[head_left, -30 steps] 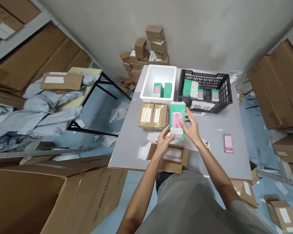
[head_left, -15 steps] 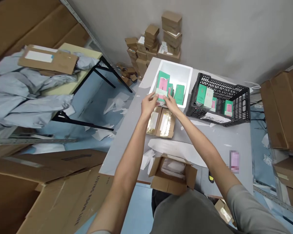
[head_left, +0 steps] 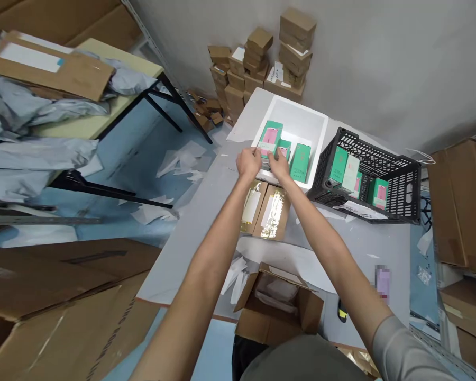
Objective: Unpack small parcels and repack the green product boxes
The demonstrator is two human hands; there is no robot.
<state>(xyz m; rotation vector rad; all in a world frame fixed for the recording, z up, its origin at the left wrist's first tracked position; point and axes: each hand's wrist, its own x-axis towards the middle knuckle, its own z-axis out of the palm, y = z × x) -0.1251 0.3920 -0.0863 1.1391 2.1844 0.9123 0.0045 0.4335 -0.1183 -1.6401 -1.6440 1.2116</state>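
Both my hands reach forward over the near rim of a white foam box (head_left: 318, 138). My left hand (head_left: 248, 161) and my right hand (head_left: 280, 164) are closed on the lower end of a green carton with a pink panel (head_left: 270, 139), which stands at the box's left side. Two more green cartons (head_left: 300, 160) stand inside the box to its right. Just in front of my wrists lie two taped brown parcels (head_left: 266, 209) on the grey table (head_left: 206, 211).
A black plastic crate (head_left: 400, 186) with several green cartons sits right of the foam box. An open brown carton (head_left: 280, 307) lies at the table's near edge. Stacked small brown boxes (head_left: 262, 63) stand against the wall. Large cardboard boxes (head_left: 63, 307) and a side table (head_left: 103, 119) stand left.
Both hands carried the green and pink carton from above the table's middle forward and down into the left side of the foam box. My view shifted forward with them.
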